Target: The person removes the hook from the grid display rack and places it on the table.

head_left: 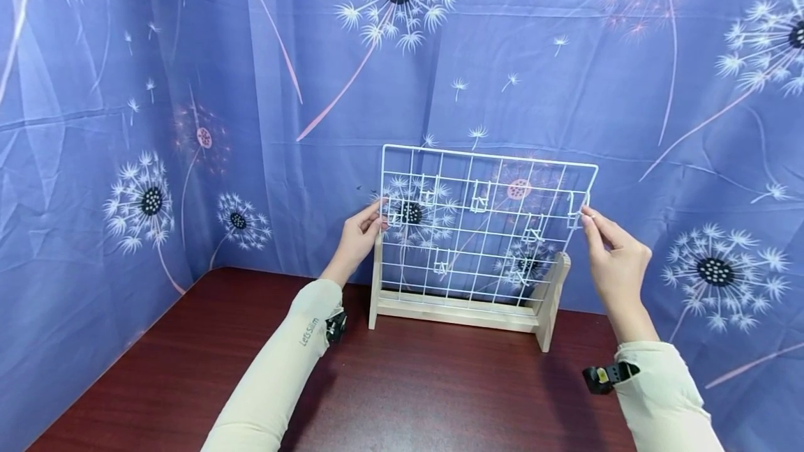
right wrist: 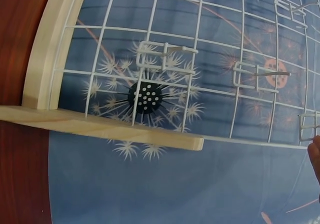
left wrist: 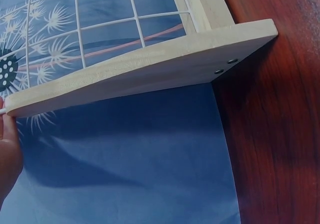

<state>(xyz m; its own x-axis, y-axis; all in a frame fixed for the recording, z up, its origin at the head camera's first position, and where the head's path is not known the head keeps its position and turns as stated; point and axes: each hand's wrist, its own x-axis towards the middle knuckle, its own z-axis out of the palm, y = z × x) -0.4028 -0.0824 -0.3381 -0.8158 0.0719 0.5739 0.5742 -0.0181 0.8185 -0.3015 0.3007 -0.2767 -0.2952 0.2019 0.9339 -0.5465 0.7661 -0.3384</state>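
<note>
A white wire grid stands up in a pale wooden stand, a little way toward four o'clock from the middle of the head view. The stand holds the grid's bottom part between its two side boards, with a low bar at six o'clock. Small white wire hooks hang on the grid: one at twelve o'clock, one at ten, one between seven and eight, and more near three. The left hand is at the grid's nine o'clock edge, with its fingers pinching the wire just above the side board. The right hand is at the three o'clock edge, and its thumb and finger pinch the wire there, just beside a hook. Two little screws show in the stand's left side board, low down. The stand sits on a shiny red-brown surface. At twelve o'clock, behind it all, hangs a blue curtain with white and pink dandelions. Both arms wear cream sleeves, and a small black camera sits on each wrist.
</note>
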